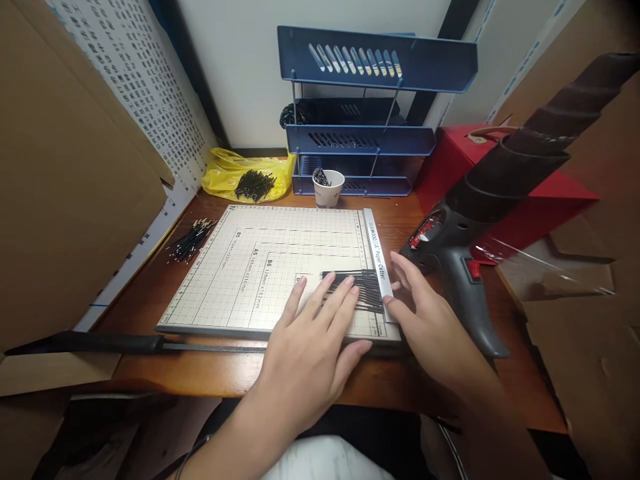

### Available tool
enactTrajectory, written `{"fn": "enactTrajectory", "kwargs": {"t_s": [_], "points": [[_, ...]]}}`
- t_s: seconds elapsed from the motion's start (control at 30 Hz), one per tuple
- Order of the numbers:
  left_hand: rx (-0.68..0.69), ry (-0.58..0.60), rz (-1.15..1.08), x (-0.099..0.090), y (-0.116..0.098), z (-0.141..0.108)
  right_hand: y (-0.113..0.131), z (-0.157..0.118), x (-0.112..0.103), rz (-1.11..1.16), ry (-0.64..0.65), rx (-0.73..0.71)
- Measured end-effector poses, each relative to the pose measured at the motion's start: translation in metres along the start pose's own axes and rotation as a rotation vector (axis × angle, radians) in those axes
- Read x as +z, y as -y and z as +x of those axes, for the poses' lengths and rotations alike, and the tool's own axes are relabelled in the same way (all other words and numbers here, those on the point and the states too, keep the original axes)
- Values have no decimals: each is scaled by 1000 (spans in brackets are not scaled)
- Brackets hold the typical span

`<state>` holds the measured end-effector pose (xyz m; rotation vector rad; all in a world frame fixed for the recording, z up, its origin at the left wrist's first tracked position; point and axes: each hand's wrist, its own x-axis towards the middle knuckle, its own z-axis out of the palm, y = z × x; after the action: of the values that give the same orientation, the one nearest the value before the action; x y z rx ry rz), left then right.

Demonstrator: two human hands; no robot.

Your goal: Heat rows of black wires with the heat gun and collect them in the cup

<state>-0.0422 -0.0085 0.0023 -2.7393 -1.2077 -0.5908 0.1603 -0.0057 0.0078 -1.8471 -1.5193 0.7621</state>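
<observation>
A row of thin black cords [364, 288] lies side by side on the gridded board of a paper cutter [215, 280]. Their right ends meet the metal edge strip [379, 267]. My left hand [313, 337] rests over the cords with its fingers spread flat, hiding part of them. At the edge strip, my right hand [425, 310] has its thumb on the strip and its other fingers loosely bent, apart from the thumb. I see nothing held in it. The cutter's long blade arm [215, 348] with a black handle [125, 343] lies along the board's front edge.
Loose black cords [193, 240] lie left of the board. More sit on a yellow plastic bag [215, 180] behind it. A paper cup [329, 192] stands before a blue rack [360, 140]. At right are a heat gun [465, 267] and a red box [545, 187].
</observation>
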Motion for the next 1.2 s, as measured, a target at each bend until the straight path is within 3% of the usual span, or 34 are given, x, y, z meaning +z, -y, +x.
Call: {"fn": "enactTrajectory", "kwargs": {"t_s": [0.13,0.33,0.53,0.97,1.2], "points": [[18,34,15,4,3,-4,7,-1,8,-56,11,-65],[16,17,16,8,1,-6,19,-1,15,-213,-60,-37],[14,16,9,9,2,-7,16,0,14,-136,-70,10],[7,14,22,8,1,-7,5,0,8,-17,6,-54],[-48,36,44,10,-1,13,3,19,5,53,-1,-30]]}}
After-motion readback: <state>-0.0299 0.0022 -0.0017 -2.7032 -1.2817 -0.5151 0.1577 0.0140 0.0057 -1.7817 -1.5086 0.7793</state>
